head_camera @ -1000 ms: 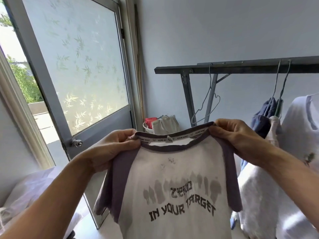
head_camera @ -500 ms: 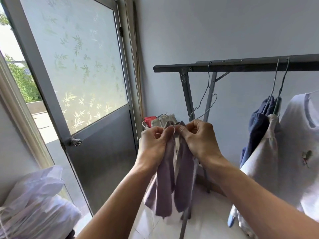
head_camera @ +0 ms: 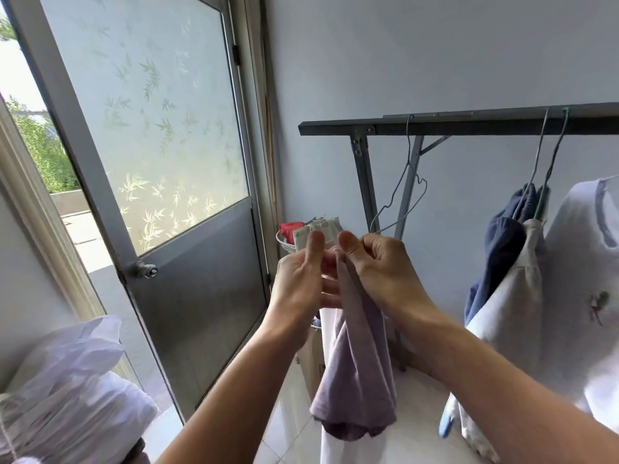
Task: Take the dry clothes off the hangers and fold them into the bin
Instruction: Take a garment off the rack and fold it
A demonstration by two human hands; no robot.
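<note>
The white T-shirt with purple sleeves [head_camera: 356,373] hangs folded in half lengthwise in front of me. My right hand [head_camera: 382,266] pinches its bunched shoulders at the top. My left hand [head_camera: 301,279] is right beside it, thumb lifted straight up and off the cloth, fingers loosely touching the fold. Behind the hands an empty wire hanger [head_camera: 398,209] hangs on the dark rack bar [head_camera: 469,123]. Further right on the bar hang a navy garment [head_camera: 499,249], a beige garment [head_camera: 516,313] and a white shirt [head_camera: 586,296]. A white basket [head_camera: 283,241] with red and beige cloth stands in the corner.
A grey door with frosted glass [head_camera: 187,229] stands open on the left, daylight beyond it. White plastic bags [head_camera: 67,396] lie at the lower left. The rack's metal legs [head_camera: 365,189] stand against the wall. A cardboard box [head_camera: 310,353] sits under the basket.
The T-shirt was held spread out by both shoulders, then the hands came together and folded it in half. My left thumb has now lifted off the cloth.
</note>
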